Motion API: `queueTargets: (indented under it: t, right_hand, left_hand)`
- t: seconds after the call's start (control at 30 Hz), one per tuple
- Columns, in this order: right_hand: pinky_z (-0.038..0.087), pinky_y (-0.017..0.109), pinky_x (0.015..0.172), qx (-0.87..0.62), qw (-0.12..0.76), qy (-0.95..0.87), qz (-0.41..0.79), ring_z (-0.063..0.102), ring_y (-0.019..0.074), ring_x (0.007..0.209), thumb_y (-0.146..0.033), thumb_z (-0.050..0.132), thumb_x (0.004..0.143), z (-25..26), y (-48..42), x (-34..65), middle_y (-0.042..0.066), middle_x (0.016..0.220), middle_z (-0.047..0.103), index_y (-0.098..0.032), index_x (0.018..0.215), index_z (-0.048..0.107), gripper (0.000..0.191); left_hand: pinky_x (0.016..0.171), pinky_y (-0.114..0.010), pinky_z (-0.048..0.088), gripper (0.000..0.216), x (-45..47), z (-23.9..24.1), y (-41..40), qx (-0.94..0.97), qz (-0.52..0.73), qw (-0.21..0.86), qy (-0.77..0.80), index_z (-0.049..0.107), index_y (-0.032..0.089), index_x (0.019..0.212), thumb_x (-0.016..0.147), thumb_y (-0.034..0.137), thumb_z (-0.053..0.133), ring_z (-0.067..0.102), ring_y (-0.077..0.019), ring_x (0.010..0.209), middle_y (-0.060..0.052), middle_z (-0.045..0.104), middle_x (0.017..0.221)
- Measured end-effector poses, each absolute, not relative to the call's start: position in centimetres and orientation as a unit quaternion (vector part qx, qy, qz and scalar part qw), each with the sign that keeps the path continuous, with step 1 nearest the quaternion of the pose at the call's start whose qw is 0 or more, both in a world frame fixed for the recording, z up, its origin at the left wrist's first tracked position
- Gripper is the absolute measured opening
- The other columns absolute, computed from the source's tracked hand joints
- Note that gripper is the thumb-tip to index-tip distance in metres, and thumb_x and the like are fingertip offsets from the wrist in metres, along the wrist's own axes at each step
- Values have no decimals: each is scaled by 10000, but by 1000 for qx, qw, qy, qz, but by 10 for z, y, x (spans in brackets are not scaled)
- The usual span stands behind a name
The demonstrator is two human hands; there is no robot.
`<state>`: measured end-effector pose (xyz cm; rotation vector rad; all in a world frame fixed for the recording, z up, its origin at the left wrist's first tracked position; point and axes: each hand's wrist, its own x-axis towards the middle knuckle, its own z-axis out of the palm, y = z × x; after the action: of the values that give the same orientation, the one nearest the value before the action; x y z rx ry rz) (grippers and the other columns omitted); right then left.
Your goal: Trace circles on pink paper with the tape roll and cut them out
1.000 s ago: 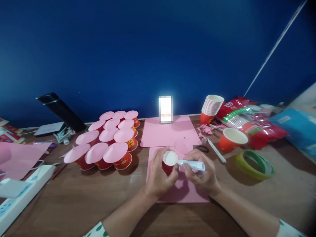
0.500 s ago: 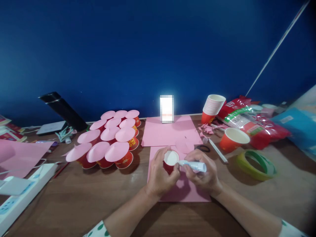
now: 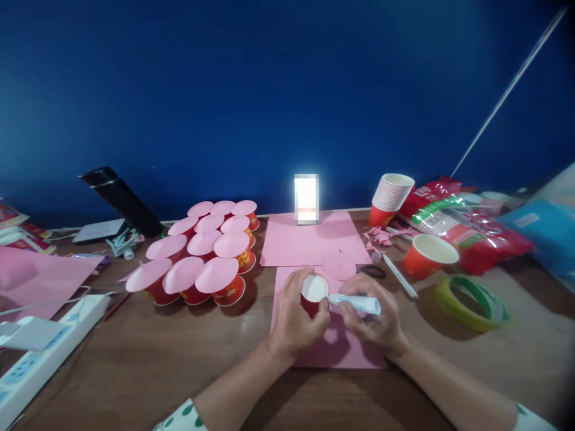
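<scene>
My left hand (image 3: 294, 320) is wrapped round a small red paper cup (image 3: 313, 293) turned so its white bottom faces up. My right hand (image 3: 372, 317) grips a white glue tube (image 3: 357, 303) lying sideways, its tip against the cup's rim. Both hands hover over a pink paper sheet (image 3: 327, 347) on the brown table. A cut pink paper circle (image 3: 338, 265) lies just beyond the cup.
A cluster of red cups with pink paper cones (image 3: 204, 263) stands left. A larger pink sheet (image 3: 312, 242), a bright phone (image 3: 306, 199), stacked cups (image 3: 390, 196), one open cup (image 3: 429, 254), a cup bag (image 3: 462, 224), tape ring (image 3: 474, 299), scissors (image 3: 372, 271), power strip (image 3: 40, 353).
The camera view has shifted slightly, so everything sits a little further right. The hands keep the same hold on cup and glue tube.
</scene>
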<state>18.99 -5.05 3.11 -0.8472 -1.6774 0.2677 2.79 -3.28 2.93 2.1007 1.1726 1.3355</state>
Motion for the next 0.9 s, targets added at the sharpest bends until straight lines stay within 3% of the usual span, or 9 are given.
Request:
queueTargets:
  t: [0.9]
  right_hand:
    - [471, 292, 582, -388, 575, -709, 126, 554, 152, 634, -79, 608, 690, 30, -51, 191, 20, 743, 565, -205, 837, 512, 216]
  left_hand:
    - [936, -414, 420, 498, 27, 27, -34, 762, 464, 192, 408, 448, 163, 1217, 732, 184, 558, 501, -237, 1082, -114, 553, 1138]
